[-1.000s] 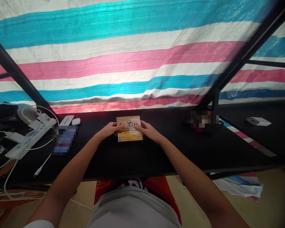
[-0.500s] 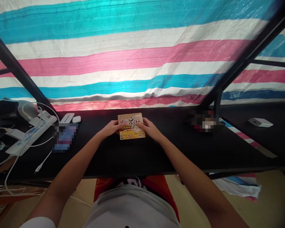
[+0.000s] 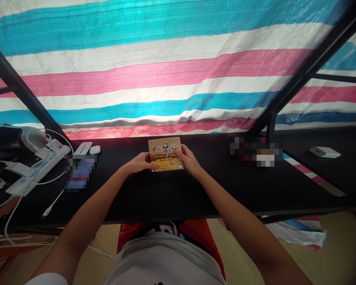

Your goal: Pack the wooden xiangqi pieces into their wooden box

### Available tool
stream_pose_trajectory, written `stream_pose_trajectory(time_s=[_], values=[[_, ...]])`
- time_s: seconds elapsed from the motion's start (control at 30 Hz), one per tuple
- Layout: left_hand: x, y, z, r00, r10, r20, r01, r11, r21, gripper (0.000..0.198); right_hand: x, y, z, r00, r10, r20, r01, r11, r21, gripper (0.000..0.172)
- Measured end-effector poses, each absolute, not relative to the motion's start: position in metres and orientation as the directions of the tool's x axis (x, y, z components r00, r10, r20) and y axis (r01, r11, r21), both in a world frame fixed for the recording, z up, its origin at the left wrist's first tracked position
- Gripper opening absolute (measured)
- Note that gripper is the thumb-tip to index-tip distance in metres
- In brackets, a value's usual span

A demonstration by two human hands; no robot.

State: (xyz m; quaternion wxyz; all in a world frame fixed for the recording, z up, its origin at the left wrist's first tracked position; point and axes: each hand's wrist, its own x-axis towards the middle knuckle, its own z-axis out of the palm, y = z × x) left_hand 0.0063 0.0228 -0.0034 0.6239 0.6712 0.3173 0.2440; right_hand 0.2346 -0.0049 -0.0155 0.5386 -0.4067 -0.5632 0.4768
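Note:
A Chinese chess box point(image 3: 165, 152), yellow and tan with dark lettering and pictures of round pieces, is held between both hands over the black desk point(image 3: 163, 198). My left hand point(image 3: 141, 162) grips its left side, the thumb lying across the lower left of the front. On the right edge, my right hand point(image 3: 190, 159) is closed, thumb on the front face. The fingers behind the box are hidden. Its printed front faces me, tilted up.
To the left lie a power strip point(image 3: 37, 170) with cables, a blurred-out rectangular item point(image 3: 80, 173) and a small white case point(image 3: 95, 150). Blurred-out objects point(image 3: 255, 154) and a white adapter point(image 3: 325, 152) sit to the right. A striped tarp point(image 3: 166, 71) hangs behind the desk.
The box has shifted slightly up and right, showing its front more squarely. My left hand now holds it lower, with the thumb nearer the bottom corner.

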Motion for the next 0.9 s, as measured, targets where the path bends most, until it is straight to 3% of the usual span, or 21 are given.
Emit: stream_pose_trajectory(time_s=[0.23, 0.37, 0.43, 0.5, 0.6, 0.73, 0.9], values=[[0.004, 0.024, 0.000, 0.651, 0.757, -0.056, 0.120, -0.030, 0.992, 0.054, 0.233, -0.004, -0.018, -0.082, 0.968, 0.236, -0.003, 0.236, -0.972, 0.039], [0.005, 0.026, -0.001, 0.562, 0.826, -0.050, 0.149, -0.042, 0.988, 0.051, 0.231, -0.002, -0.023, 0.144, 0.918, 0.369, 0.303, 0.314, -0.900, 0.048], [0.009, 0.024, -0.002, 0.542, 0.840, -0.019, 0.144, -0.070, 0.987, 0.049, 0.229, -0.004, -0.022, 0.170, 0.858, 0.485, 0.491, 0.353, -0.796, 0.035], [0.015, 0.019, -0.002, 0.526, 0.849, 0.039, 0.125, -0.122, 0.985, 0.047, 0.225, -0.009, -0.021, 0.082, 0.843, 0.532, 0.568, 0.399, -0.720, 0.016], [0.026, 0.006, -0.003, 0.433, 0.887, 0.162, 0.192, -0.267, 0.945, 0.036, 0.216, -0.018, -0.019, -0.049, 0.841, 0.539, 0.535, 0.478, -0.697, 0.017], [0.035, -0.009, -0.006, 0.311, 0.880, 0.360, 0.442, -0.469, 0.765, 0.021, 0.207, -0.023, -0.019, -0.078, 0.822, 0.563, 0.422, 0.540, -0.729, 0.047], [0.045, -0.019, -0.008, 0.368, 0.800, 0.474, 0.559, -0.598, 0.574, 0.027, 0.207, -0.022, -0.019, -0.108, 0.873, 0.476, 0.321, 0.484, -0.814, 0.059]])
